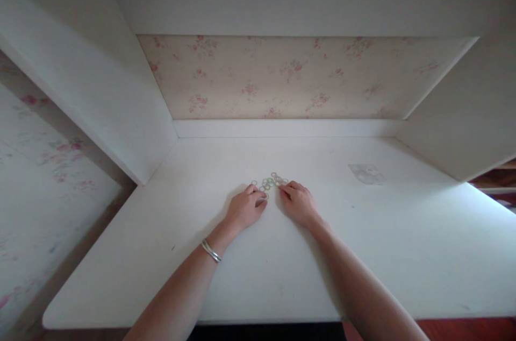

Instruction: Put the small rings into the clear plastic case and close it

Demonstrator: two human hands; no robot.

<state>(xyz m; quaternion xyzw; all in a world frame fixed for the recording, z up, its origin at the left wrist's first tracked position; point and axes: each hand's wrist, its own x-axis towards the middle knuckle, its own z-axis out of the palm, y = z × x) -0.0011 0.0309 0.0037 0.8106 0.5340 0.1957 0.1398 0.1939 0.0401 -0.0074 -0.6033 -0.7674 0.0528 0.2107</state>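
Right at the middle of the frame lies a small cluster of pale little rings (269,182), loosely spread on the white table (395,255), some touching one another. Their colour is faint; some look greenish, though they are too small to tell more.

Just below and left of the cluster, the left hand (245,206) rests on the table with its fingers curled inward, the fingertips (261,199) closed together at the near edge of the rings; whether a ring is pinched between them cannot be told. A thin silver bracelet (211,250) sits on that wrist.

Just below and right of the cluster, the right hand (299,202) lies palm down, fingers bent and pointing toward the rings, the tips touching or almost touching the nearest ones; whether it holds one cannot be told.

Further right on the table, a faint grey patch (367,173) marks the surface. Behind, across the upper middle of the frame, a panel of flowered wallpaper (290,77) stands between white side walls (100,93).
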